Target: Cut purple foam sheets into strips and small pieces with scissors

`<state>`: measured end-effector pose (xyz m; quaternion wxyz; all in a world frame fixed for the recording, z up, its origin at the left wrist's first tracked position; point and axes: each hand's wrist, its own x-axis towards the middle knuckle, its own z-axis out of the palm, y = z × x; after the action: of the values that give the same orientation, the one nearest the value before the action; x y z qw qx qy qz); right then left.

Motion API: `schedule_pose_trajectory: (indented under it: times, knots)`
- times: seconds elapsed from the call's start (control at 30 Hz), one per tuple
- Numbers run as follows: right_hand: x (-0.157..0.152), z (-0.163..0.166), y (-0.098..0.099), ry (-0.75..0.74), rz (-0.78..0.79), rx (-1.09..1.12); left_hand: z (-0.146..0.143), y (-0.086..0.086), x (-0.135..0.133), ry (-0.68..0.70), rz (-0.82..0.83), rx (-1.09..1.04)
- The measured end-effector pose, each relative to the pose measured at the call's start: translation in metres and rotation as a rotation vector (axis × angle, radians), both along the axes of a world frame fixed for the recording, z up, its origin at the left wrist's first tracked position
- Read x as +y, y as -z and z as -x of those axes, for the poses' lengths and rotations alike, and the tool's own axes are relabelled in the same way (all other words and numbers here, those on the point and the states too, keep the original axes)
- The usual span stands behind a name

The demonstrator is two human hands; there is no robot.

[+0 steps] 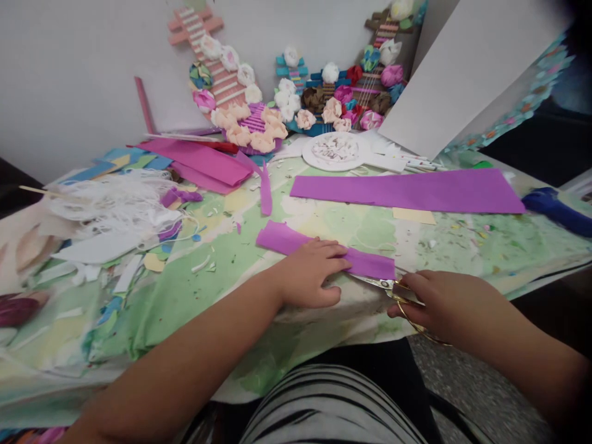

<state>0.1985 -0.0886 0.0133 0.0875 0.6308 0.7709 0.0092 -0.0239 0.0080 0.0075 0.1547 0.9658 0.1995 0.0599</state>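
Observation:
A folded strip of purple paper [287,239] lies near the table's front edge. My left hand [309,274] rests flat on its middle with the fingers stretched out, pressing it down. My right hand [437,302] is closed round gold-handled scissors [391,285], whose blades point left under the strip's right end. A longer purple sheet [407,190] lies flat behind them.
Pink paper sheets [203,161], white string [115,203] and paper scraps cover the left side. A white plate [335,150] stands at the back, with paper-flower crafts [240,111] against the wall. A white board [467,68] leans at the right. A blue object [555,209] lies at the far right.

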Motion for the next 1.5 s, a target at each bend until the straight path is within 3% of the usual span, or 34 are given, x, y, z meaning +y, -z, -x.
schedule_pose_trajectory:
  times: [0.6, 1.0, 1.5]
  knots:
    - [0.003, -0.001, -0.005, 0.009, 0.047, 0.119, 0.001, 0.002, 0.001, 0.002, 0.008, -0.002]
    - [0.014, 0.01, -0.012, 0.001, 0.099, 0.033, 0.0, 0.0, -0.001, 0.013, -0.013, 0.005]
    - [0.012, 0.007, -0.007, -0.04, 0.065, 0.038, 0.0, -0.001, 0.0, -0.003, 0.022, 0.017]
